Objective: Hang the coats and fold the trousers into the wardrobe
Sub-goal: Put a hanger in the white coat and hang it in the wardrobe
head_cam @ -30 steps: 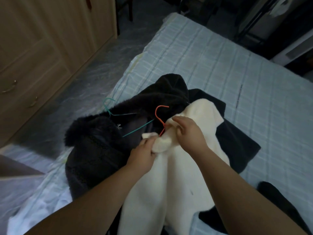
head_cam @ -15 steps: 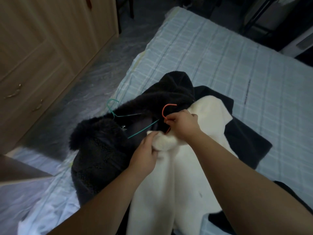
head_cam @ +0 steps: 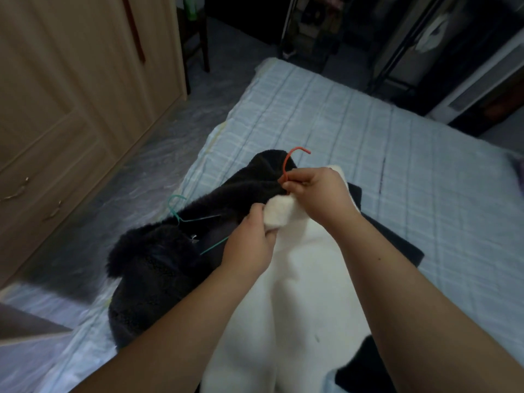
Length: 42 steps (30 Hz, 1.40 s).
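Observation:
A cream white coat [head_cam: 300, 293] lies on the bed on top of dark garments. My left hand [head_cam: 249, 242] grips the coat's collar edge. My right hand [head_cam: 317, 194] pinches the neck of an orange wire hanger [head_cam: 289, 163], whose hook sticks up above my fingers; the rest of the hanger is hidden in the coat. A fuzzy black coat [head_cam: 158, 265] lies to the left with a green wire hanger [head_cam: 181, 214] in its neck. The wooden wardrobe [head_cam: 71, 95] stands at the left with its doors closed.
The bed [head_cam: 368, 143] has a light blue checked cover. More dark cloth [head_cam: 397, 239] lies under the white coat on the right. A strip of grey floor [head_cam: 158, 154] runs between bed and wardrobe. Dark furniture and a rack stand beyond the bed's far end.
My right hand has moved from the white collar onto the orange hanger's neck and lifted it, so the hook now stands higher. The left hand keeps its hold on the collar.

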### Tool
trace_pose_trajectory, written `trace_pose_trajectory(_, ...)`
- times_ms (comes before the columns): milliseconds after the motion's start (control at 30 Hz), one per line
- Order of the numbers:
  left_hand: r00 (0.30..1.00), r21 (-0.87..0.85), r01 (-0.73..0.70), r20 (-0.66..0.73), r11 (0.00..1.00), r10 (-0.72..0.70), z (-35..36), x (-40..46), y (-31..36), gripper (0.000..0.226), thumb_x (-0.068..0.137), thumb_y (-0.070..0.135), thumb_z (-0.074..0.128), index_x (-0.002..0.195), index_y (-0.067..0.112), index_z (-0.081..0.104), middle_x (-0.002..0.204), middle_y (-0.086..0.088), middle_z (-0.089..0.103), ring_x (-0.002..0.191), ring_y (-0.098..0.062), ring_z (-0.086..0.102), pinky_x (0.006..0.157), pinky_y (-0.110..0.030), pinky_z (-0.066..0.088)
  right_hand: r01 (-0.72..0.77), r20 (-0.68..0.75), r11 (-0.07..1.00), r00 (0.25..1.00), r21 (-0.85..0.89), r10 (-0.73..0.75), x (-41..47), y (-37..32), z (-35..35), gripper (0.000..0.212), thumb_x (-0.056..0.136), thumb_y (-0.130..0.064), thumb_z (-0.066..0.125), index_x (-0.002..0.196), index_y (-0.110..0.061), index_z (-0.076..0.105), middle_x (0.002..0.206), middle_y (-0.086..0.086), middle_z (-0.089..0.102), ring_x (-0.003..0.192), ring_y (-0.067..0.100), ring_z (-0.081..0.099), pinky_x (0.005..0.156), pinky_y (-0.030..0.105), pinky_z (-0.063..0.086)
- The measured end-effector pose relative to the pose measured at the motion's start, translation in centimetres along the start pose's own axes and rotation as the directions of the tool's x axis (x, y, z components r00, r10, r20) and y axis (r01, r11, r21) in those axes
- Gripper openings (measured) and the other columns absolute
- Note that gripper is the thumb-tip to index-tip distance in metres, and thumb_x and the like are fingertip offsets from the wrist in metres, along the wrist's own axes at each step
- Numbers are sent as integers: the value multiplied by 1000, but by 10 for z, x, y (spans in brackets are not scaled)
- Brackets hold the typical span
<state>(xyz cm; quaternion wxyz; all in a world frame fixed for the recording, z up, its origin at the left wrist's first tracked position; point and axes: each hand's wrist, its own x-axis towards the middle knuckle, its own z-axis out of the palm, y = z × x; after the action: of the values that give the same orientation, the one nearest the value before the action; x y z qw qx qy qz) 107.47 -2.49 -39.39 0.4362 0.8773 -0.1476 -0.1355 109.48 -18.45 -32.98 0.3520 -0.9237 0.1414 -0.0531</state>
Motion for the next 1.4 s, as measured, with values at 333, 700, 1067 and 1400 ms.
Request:
trace_pose_trajectory(333, 959, 165, -238, -117, 957, 259, -39, -69, 110, 51, 93, 47, 53, 137, 28, 35, 118, -2, 56, 99, -29, 61, 74, -41, 50, 53, -368, 932, 926, 358, 89, -81, -59, -117, 21, 90, -12, 69, 86, -30, 78, 87, -19, 76, 92, -1, 69, 93, 28, 54)
trace_pose_trajectory(700, 927, 277, -263, -194, 924, 322, -130, -116, 227, 26, 95, 54, 47, 101, 29, 49, 102, -1, 67, 97, -32, 60, 71, -39, 43, 263, -584, 881, 812, 393, 18, -150, -146, -192, 14, 90, -21, 70, 90, -32, 79, 85, -20, 73, 86, -8, 64, 86, 18, 50)
trace_pose_trajectory(1067, 762, 375, -538, -166, 755, 626, -240, -139, 245, 27, 95, 45, 57, 112, 25, 61, 96, -1, 69, 92, -27, 63, 73, -34, 43, 328, -251, 915, 889, -235, -384, -194, -132, -244, 72, 84, -68, 55, 149, -40, 38, 149, -15, 44, 136, 9, 39, 114, 37, 32)
trace_pose_trajectory(1400, 780, 328, -551, -124, 767, 613, -260, -151, 223, 8, 93, 43, 62, 100, 40, 58, 94, 12, 68, 91, -15, 63, 82, -37, 51, 223, -85, 974, 971, -32, -225, -200, -130, -227, 29, 93, -57, 57, 117, -40, 52, 102, -14, 62, 91, 10, 60, 73, 32, 48)
